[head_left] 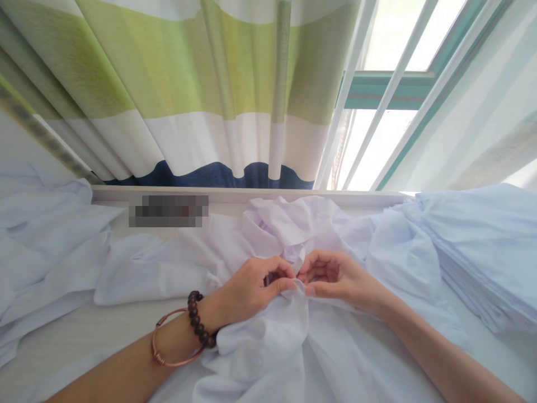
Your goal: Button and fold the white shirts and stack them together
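A white garment [272,341] lies spread and crumpled in front of me, its sleeve-like parts stretching out to both sides. My left hand [255,288], with a dark bead bracelet and a copper-coloured bangle at the wrist, pinches an edge of the cloth between thumb and forefinger. Right beside it, my right hand [331,274] pinches the same edge, with the other fingers curled. The fingertips of both hands almost meet. Whether a button sits between them is too small to tell.
A neat stack of folded white cloth [486,240] stands on the right. More loose white cloth [46,240] is heaped at the left. Behind the table [126,330] hang green, white and blue curtains [188,84], beside a barred window [390,89]. A blurred-out patch [168,211] lies near the back edge.
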{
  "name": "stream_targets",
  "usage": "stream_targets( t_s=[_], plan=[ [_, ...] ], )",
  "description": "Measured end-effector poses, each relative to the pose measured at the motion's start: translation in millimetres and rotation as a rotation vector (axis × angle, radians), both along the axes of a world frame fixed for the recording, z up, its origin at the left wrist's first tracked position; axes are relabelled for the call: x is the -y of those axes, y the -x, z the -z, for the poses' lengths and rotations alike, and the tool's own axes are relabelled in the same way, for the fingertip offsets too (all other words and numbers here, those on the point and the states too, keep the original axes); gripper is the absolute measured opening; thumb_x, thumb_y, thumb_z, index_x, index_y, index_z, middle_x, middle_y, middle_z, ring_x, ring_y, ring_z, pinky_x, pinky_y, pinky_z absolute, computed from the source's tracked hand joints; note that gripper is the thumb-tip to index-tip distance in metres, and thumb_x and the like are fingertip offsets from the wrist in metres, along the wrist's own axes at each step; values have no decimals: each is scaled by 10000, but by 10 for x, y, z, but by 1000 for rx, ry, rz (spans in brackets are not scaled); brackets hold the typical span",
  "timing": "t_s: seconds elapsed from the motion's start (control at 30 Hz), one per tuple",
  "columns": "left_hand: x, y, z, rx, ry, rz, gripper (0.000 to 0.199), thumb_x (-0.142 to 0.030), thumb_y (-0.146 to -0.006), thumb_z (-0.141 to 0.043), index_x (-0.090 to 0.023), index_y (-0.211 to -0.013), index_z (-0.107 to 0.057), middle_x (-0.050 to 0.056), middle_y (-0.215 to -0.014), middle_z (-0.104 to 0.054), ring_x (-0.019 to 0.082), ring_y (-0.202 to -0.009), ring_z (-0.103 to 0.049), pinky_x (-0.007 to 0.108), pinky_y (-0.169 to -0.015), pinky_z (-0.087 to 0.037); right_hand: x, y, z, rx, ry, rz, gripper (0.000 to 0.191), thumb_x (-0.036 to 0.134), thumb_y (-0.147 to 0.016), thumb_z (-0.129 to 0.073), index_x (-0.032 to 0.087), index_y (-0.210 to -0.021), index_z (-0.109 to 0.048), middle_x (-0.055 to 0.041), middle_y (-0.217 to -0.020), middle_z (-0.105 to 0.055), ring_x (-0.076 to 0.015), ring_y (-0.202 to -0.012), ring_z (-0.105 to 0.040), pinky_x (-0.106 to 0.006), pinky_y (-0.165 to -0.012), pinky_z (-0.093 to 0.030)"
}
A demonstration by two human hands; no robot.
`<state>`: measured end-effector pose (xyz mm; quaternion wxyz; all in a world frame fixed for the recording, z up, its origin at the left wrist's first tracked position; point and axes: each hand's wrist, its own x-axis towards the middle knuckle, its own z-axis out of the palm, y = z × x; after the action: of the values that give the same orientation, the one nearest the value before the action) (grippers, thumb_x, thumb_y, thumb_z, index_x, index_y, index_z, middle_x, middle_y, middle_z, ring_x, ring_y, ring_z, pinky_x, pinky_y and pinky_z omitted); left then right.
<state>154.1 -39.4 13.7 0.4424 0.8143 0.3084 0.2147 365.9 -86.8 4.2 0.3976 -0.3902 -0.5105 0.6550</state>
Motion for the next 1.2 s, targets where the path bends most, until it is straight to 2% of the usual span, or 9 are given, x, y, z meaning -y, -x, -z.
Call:
stream_targets(
  t_s=[0.27,0.43,0.8,1.03,1.2],
  plan=[
    [1,3,-18,-33,21,23,143,-279,-881,-582,-164,-890,-666,-16,-788,-672,106,-683,-566,208,-629,-436,-8,48,37,99,-35,51,248,260,-674,-818,175,-825,-641,1,-815,-677,-110,-731,-615,-223,-660,-477],
    [-13,11,-16,-26,40,40,180,-322,-878,-595,-164,-917,-671,-14,-781,-672,102,-663,-564,204,-606,-427,-2,58,38,77,-6,80,253,285,-666,-821,173,-804,-641,-4,-785,-673,-120,-700,-613,-233,-635,-466],
    [-37,1,-35,-28,89,69,145,-278,-858,-616,-159,-931,-653,-26,-732,-661,100,-656,-564,205,-615,-418,0,69,28,43,-10,99,274,285,-647,-837,166,-785,-633,12,-743,-651,-97,-659,-582,-213,-608,-443],
    [-33,0,-50,-77,56,91,137,-287,-881,-595,-160,-854,-637,-26,-748,-643,103,-666,-550,205,-626,-414,6,60,52,72,-36,79,229,330,-725,-776,174,-806,-630,-4,-764,-654,-122,-700,-606,-234,-627,-460],
    [-11,8,-15,-80,-50,72,98,-244,-902,-558,-167,-864,-605,-28,-770,-639,104,-673,-557,208,-648,-420,13,46,33,80,-62,67,218,316,-731,-766,182,-827,-622,-18,-825,-662,-139,-762,-624,-258,-685,-491]
  ],
)
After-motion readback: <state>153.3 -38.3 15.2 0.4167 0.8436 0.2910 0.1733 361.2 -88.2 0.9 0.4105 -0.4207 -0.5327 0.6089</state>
